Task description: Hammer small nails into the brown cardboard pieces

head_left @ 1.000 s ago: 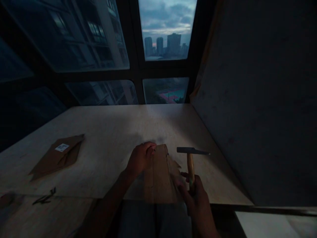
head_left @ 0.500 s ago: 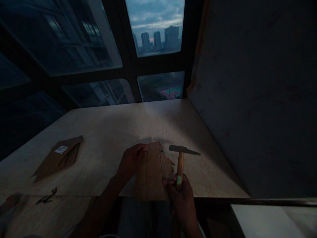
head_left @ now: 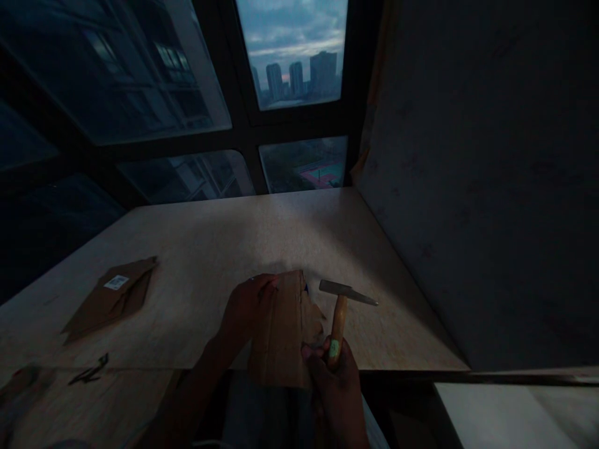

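A torn piece of brown cardboard [head_left: 283, 330] stands tilted at the counter's front edge, its right side ragged. My left hand [head_left: 246, 305] grips its upper left edge, thumb on the near face. In my right hand [head_left: 339, 386] is a hammer [head_left: 339, 321] with a wooden handle, a green sticker and a narrow metal head pointing up. The thumb of that hand also presses on the cardboard's lower right edge. A small dark blue spot shows behind the cardboard's upper right edge; what it is I cannot make out.
Folded cardboard [head_left: 110, 296] with a white label lies on the left of the pale counter [head_left: 210, 237]. Thin black strips [head_left: 88, 372] sit near the front left edge. Windows [head_left: 299, 165] rise behind, and a grey wall [head_left: 477, 187] bounds the right side.
The cardboard has shifted slightly left and down, turning a little. My right hand and the hammer have moved a little down and left with it; my left hand keeps its hold.
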{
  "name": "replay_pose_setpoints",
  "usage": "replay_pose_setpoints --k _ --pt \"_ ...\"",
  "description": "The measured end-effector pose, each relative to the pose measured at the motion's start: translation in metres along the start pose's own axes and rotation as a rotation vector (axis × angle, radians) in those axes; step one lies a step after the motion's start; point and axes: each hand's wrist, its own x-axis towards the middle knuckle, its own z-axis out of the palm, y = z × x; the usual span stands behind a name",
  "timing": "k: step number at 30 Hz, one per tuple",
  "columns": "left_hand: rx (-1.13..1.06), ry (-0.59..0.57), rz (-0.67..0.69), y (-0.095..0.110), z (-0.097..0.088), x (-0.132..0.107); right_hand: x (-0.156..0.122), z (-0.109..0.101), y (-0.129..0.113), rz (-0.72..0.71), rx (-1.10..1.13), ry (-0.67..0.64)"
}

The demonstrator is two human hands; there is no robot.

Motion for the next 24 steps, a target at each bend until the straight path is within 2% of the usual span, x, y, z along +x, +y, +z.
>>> replay_pose_setpoints --k 3,7,13,17,24 --pt "-0.001 -0.001 -0.005 0.001 0.002 0.000 0.000 -0.001 0.001 -0.001 0.031 0.031" --pt "-0.071 0.001 -0.026 0.002 0.008 0.006 0.002 -0.002 -0.005 0.033 0.006 0.003" --pt "-0.122 -0.051 0.060 0.003 0.018 0.025 0.002 -0.001 -0.009 0.043 0.028 0.045" --pt "-0.168 -0.063 0.121 0.006 0.024 0.033 0.002 -0.003 -0.011 0.065 -0.044 0.027" --pt "-0.242 -0.005 0.139 0.001 0.040 0.033 -0.003 -0.004 -0.020 0.078 -0.077 0.043"
